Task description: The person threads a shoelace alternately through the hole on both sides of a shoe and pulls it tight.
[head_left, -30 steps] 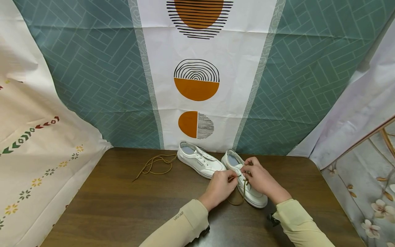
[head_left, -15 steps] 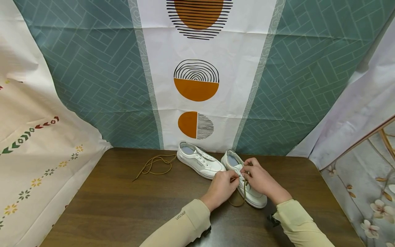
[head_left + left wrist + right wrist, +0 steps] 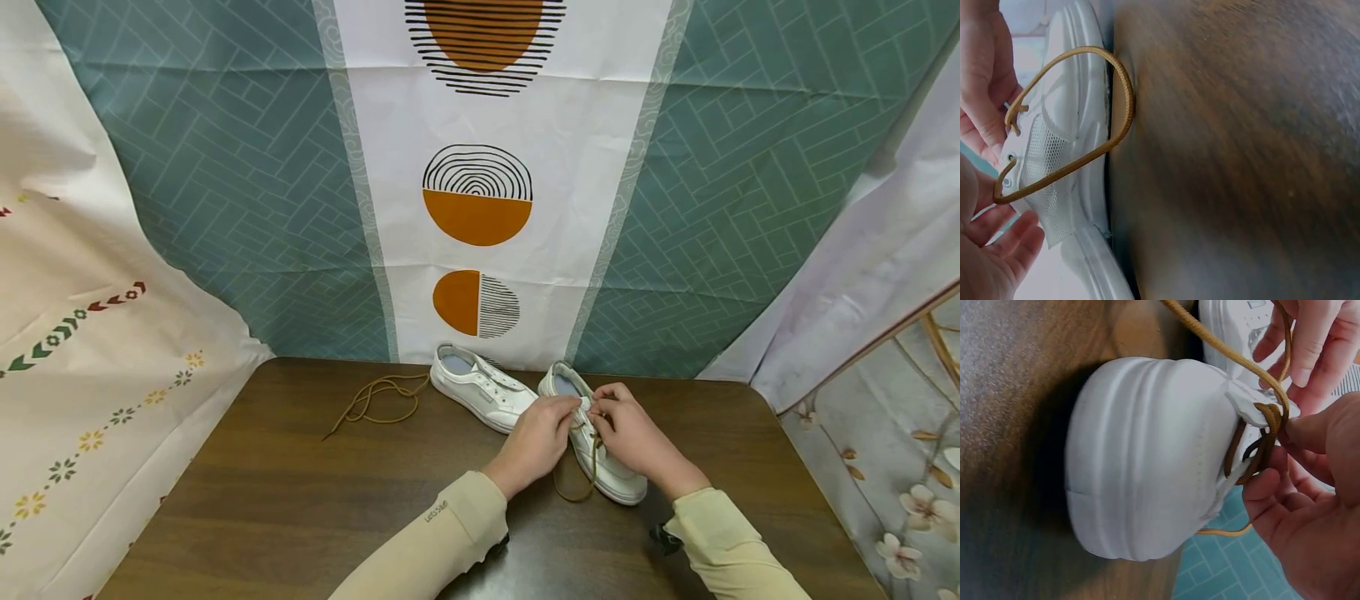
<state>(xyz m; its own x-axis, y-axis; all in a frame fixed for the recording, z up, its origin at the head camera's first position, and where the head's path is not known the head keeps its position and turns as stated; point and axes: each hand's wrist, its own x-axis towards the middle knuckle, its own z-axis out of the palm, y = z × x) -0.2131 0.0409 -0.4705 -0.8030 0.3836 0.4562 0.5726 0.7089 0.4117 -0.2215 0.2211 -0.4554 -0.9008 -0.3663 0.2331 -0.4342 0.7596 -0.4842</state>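
Observation:
A white sneaker [image 3: 618,479] stands on the table, toe toward the near right, with a brown shoelace [image 3: 1127,103] threaded through its front eyelets. The lace makes a wide loop beside the shoe. My left hand [image 3: 534,440] is over the upper eyelets from the left, its fingertips pinching the lace; the exact grip is partly hidden. Across from it, my right hand [image 3: 637,433] pinches the sneaker's lacing flap near the tongue between thumb and fingers, as the right wrist view shows. A second white sneaker [image 3: 480,392], without a lace, stands to the left.
Another brown shoelace [image 3: 382,400] lies loosely looped on the wooden table [image 3: 300,500], left of the shoes. A patterned cloth [image 3: 247,208] hangs behind the table's back edge. Pale curtains hang at both sides.
My left hand has moved up along the lacing, away from me, toward the tongue. My right hand stays almost where it was, and the sneakers have barely shifted.

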